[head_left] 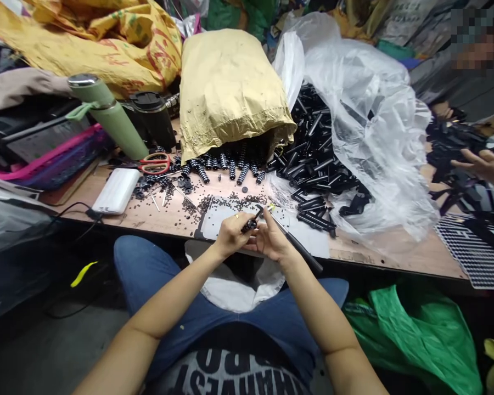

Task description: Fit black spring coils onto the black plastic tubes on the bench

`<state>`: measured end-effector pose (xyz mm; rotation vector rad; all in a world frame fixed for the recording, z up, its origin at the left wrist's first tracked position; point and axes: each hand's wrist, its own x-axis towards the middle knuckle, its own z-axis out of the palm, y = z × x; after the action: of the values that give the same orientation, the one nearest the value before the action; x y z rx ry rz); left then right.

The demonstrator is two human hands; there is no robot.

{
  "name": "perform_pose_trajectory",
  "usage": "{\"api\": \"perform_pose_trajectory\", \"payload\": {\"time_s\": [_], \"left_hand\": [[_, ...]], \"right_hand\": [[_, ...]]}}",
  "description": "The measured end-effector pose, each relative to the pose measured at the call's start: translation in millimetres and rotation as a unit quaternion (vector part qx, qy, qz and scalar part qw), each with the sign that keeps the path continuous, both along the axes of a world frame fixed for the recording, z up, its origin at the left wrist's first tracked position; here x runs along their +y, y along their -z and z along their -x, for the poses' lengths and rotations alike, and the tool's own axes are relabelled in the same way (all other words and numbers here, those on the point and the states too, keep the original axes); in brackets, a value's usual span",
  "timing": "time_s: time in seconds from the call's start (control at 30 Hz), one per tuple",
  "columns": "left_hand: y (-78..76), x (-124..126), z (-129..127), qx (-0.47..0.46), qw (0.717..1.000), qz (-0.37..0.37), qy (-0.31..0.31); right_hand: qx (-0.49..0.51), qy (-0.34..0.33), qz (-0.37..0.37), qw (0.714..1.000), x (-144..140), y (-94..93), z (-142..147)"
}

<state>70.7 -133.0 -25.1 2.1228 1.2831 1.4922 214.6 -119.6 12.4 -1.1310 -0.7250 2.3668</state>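
Fingers (pixel 239 224) of left hand (pixel 230 236) pinch a small black ribbed part (pixel 250 224) at frame centre, just over the counter (pixel 379 247) edge; right hand (pixel 271 241) fingers close on a thin black rod (pixel 300 248). Upper centre: brown paper sack (pixel 230 88), clear plastic bag (pixel 370 120) right, black tubes (pixel 316 159) beneath, green flask (pixel 111 115) left.

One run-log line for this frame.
left hand: pinches small black part | right hand: holds long black rod | table: black tubes on clear bag, brown sack
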Motion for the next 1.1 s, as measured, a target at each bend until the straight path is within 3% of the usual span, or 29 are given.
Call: {"api": "perform_pose_trajectory", "payload": {"time_s": [0.1, 0.17, 0.23, 0.33, 0.4, 0.5, 0.6, 0.7, 0.8, 0.87, 0.93, 1.0, 1.03, 1.1], "left_hand": [[8.6, 0, -1, 0.085, 0.996, -0.02, -0.006], [15.6, -2, 2, 0.149, 0.988, 0.015, -0.042], [23.5, -8, 10, 0.231, 0.967, 0.064, -0.088], [34.7, -19, 26, 0.28, 0.947, 0.098, -0.125], [38.4, -25, 35, 0.217, 0.965, 0.092, -0.118], [33.8, -25, 42, 0.02, 0.991, 0.085, -0.103], [20.7, -17, 36, -0.153, 0.976, 0.109, -0.11], [8.1, -5, 22, -0.291, 0.939, 0.172, -0.068], [0.3, 2, 7, -0.431, 0.868, 0.247, -0.004], [-2.6, 2, -1, -0.459, 0.833, 0.308, 0.021], [-4.0, -2, -8, -0.404, 0.838, 0.364, 0.044], [-4.0, -7, -12, -0.324, 0.867, 0.373, 0.057], [-3.6, -10, -14, -0.292, 0.885, 0.358, 0.055], [-2.5, -14, -15, -0.237, 0.927, 0.289, 0.035]], "right_hand": [[-0.009, 0.04, -0.017, 0.999, 1, 2.5, -1], [-0.093, 0.115, -0.12, 0.982, 2, 8.1, -9], [-0.217, 0.166, -0.254, 0.928, 2, 13.5, -21], [-0.35, 0.134, -0.356, 0.856, -3, 16.8, -41], [-0.384, 0.102, -0.382, 0.834, -8, 16.3, -50], [-0.396, 0.084, -0.445, 0.799, -15, 15.4, -53], [-0.394, 0.067, -0.491, 0.774, -19, 17.2, -51], [-0.376, 0.037, -0.523, 0.764, -22, 19.5, -48], [-0.36, 0.01, -0.554, 0.75, -24, 19.2, -46], [-0.36, -0.006, -0.568, 0.74, -25, 17.3, -45], [-0.358, -0.022, -0.575, 0.736, -25, 14.5, -42], [-0.336, -0.021, -0.569, 0.75, -26, 11.8, -39], [-0.316, -0.005, -0.552, 0.771, -26, 10.5, -37], [-0.263, 0.063, -0.458, 0.847, -26, 8.2, -33]]}}
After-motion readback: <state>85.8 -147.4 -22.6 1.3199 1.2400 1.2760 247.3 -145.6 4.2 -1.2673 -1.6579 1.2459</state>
